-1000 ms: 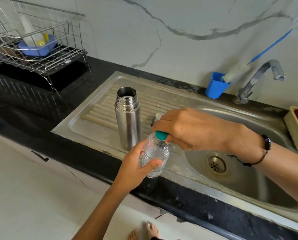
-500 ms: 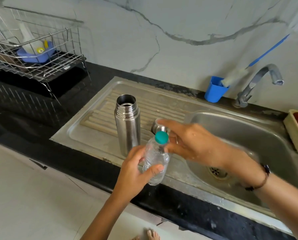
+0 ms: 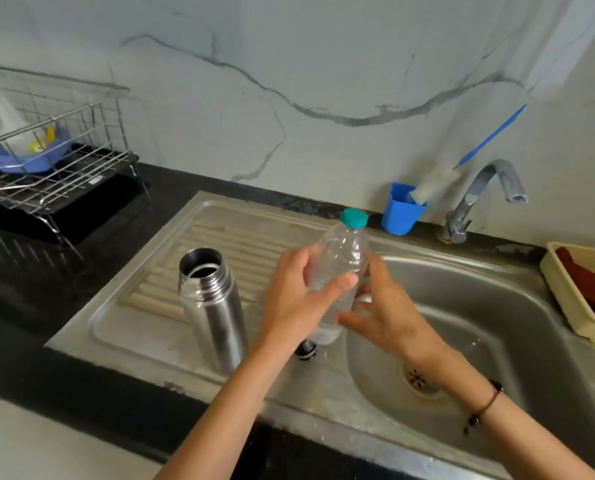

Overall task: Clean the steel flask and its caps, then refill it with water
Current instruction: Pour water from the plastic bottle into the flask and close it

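Flask (image 3: 216, 306): brushed steel cylinder, mouth uncapped, upright on ribbed drainboard.
Bottle (image 3: 341, 271): clear ridged plastic, teal cap.
Left hand (image 3: 296, 299): grip curled round bottle.
Right hand (image 3: 389, 313): fingers relaxed against bottle.

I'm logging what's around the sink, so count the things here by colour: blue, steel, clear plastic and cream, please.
Blue: 2, the cup by the tap and the bowl in the rack.
Steel: 3, the flask, the tap and the wire rack.
Clear plastic: 1, the bottle with a teal cap.
Cream: 1, the basket.
Total: 7.
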A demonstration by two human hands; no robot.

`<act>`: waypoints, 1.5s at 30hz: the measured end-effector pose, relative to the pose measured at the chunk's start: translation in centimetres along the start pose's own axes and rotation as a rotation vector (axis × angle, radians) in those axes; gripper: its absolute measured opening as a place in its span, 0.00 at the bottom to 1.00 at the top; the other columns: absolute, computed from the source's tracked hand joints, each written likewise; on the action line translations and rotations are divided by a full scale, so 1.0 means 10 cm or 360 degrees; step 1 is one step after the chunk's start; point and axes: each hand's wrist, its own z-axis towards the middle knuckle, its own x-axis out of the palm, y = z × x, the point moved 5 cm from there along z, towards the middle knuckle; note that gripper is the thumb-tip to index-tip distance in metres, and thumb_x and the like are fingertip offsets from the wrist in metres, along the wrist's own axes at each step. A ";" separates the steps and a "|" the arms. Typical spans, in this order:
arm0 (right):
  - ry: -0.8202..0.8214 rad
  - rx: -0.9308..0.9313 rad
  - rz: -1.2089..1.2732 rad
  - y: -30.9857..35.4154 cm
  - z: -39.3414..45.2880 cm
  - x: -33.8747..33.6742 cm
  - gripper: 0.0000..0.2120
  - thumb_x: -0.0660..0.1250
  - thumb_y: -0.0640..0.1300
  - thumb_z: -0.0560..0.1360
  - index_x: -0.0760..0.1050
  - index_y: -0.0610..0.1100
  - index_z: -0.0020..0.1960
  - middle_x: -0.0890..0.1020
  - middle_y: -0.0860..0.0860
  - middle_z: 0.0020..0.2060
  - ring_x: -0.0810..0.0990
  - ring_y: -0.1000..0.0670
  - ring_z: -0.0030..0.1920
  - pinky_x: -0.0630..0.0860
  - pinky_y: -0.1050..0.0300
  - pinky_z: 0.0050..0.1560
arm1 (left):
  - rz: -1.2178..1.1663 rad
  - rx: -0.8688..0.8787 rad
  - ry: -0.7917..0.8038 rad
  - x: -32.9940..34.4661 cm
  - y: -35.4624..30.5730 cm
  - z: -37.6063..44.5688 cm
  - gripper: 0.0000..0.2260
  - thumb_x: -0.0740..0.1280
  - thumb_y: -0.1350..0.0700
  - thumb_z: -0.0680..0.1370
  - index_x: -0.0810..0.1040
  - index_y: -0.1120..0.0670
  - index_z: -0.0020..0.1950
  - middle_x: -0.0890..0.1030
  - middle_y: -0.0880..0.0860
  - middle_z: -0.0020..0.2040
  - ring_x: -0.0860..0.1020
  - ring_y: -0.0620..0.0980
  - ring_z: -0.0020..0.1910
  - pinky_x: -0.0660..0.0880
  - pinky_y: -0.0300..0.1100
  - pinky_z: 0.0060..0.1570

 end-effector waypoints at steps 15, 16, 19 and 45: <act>-0.0270 -0.0064 -0.0118 -0.94 2.44 -0.60 0.34 0.74 0.41 0.68 0.58 0.42 0.68 0.79 0.46 0.56 0.80 0.44 0.50 0.73 0.55 0.45 | 0.0110 -0.0050 -0.0070 0.68 0.03 2.44 0.18 0.73 0.52 0.72 0.75 0.53 0.60 0.78 0.49 0.53 0.79 0.50 0.51 0.77 0.46 0.53; -0.0279 -0.0047 -0.0105 -1.02 2.53 -0.58 0.34 0.73 0.41 0.68 0.58 0.42 0.68 0.79 0.45 0.56 0.80 0.44 0.50 0.75 0.53 0.46 | 0.0126 -0.0057 -0.0061 0.73 0.07 2.54 0.17 0.73 0.53 0.73 0.75 0.54 0.59 0.78 0.49 0.52 0.79 0.50 0.51 0.77 0.43 0.52; -0.0300 -0.0018 -0.0054 -1.21 2.75 -0.53 0.35 0.74 0.40 0.68 0.58 0.42 0.68 0.78 0.44 0.57 0.80 0.43 0.50 0.77 0.47 0.51 | 0.0128 -0.0075 -0.0054 0.84 0.16 2.78 0.17 0.72 0.54 0.74 0.75 0.55 0.60 0.77 0.48 0.51 0.78 0.48 0.50 0.73 0.33 0.44; -0.0362 0.0165 -0.0096 -1.57 3.01 -0.37 0.33 0.69 0.34 0.70 0.58 0.40 0.71 0.77 0.42 0.58 0.78 0.42 0.54 0.77 0.46 0.51 | 0.0258 -0.0184 0.0024 0.99 0.32 2.95 0.19 0.67 0.56 0.78 0.69 0.59 0.67 0.75 0.52 0.53 0.72 0.46 0.49 0.69 0.35 0.44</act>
